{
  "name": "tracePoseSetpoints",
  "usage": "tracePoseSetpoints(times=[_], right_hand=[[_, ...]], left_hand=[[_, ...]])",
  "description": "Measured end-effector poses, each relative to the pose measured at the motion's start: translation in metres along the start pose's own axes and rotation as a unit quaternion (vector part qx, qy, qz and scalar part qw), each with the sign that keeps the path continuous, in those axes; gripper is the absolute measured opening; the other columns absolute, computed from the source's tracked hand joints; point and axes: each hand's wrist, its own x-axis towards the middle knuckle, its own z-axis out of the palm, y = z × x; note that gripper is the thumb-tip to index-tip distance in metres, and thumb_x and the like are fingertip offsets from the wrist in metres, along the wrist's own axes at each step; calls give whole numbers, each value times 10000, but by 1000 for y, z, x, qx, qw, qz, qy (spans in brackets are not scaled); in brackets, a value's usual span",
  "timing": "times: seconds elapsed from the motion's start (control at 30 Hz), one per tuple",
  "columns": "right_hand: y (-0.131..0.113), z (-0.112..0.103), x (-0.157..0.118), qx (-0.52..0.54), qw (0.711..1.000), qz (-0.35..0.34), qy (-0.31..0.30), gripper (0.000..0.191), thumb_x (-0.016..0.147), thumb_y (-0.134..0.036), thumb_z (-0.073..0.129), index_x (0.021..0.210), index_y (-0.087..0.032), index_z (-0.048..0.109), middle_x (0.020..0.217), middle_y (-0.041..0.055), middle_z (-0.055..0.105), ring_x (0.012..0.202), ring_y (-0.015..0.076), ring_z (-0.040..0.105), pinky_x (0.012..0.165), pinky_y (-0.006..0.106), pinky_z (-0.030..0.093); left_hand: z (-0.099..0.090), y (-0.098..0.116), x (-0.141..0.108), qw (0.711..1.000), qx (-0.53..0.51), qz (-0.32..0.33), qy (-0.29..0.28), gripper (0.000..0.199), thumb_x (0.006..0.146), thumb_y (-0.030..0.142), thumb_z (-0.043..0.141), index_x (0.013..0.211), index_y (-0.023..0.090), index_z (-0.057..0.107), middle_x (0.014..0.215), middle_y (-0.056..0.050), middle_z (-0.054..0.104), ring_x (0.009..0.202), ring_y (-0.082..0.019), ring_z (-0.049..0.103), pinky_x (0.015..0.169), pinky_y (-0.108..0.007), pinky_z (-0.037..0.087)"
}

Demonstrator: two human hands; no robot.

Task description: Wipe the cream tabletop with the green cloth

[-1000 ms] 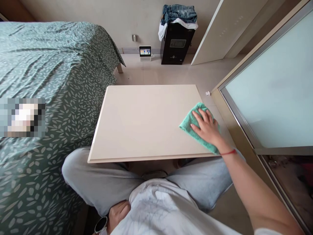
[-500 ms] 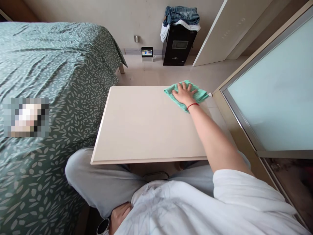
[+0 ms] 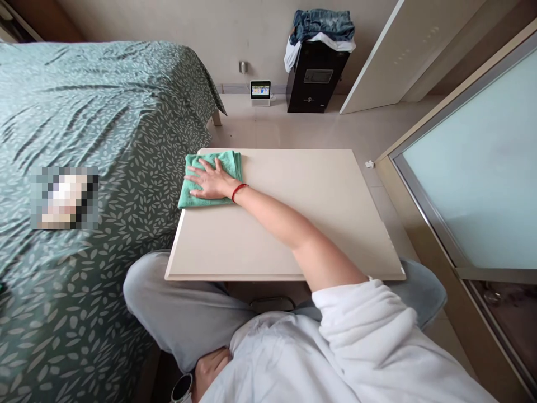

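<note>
My right hand (image 3: 212, 180) lies flat with fingers spread on a folded green cloth (image 3: 226, 159), pressing it to the far left corner of a small cream table (image 3: 285, 212). Part of the cloth hangs past the table's left edge. A red string bracelet circles that wrist, and the forearm reaches across the tabletop. My left hand (image 3: 210, 368) rests low in my lap, a watch (image 3: 182, 387) on its wrist. The fingers of that hand are mostly tucked behind the white shirt (image 3: 285, 352), so their grip is hidden.
A bed with a green leaf-patterned cover (image 3: 121, 151) stands close on the left, a blurred-out object on it. By the wall are a small screen device (image 3: 260, 92) and a black cabinet (image 3: 314, 78) topped with jeans (image 3: 323, 25). A frosted sliding door (image 3: 474, 151) is on the right.
My right hand and the cloth have moved from the table's far right corner to its far left corner. The cloth now looks folded flatter. My left hand stays in my lap.
</note>
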Motion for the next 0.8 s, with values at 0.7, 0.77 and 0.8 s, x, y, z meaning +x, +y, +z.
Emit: tracePoseSetpoints(times=[0.7, 0.77, 0.8], right_hand=[[131, 2, -311, 8, 773, 623, 115, 802, 1257, -491, 277, 1961, -115, 357, 2040, 279, 208, 1829, 596, 299, 1370, 908, 335], [114, 6, -290, -2, 784, 612, 105, 810, 1247, -492, 311, 1955, -101, 361, 2034, 289, 219, 1833, 610, 283, 1353, 952, 316], [103, 8, -273, -7, 802, 589, 99, 810, 1244, -492, 327, 1952, -102, 369, 2031, 293, 223, 1840, 611, 267, 1355, 960, 299]], left_hand=[[-1, 0, 1, 1000, -1, 7, -8, 281, 781, 273, 386, 513, 192, 418, 460, 43, 450, 389, -54, 447, 410, -162, 294], [-1, 0, 1, 1000, 4, 16, -10, 279, 770, 271, 400, 503, 192, 410, 457, 43, 444, 385, -58, 440, 402, -171, 285], [-1, 0, 1, 1000, 6, 18, -8, 284, 769, 273, 401, 496, 191, 405, 455, 43, 441, 383, -59, 437, 399, -172, 282]])
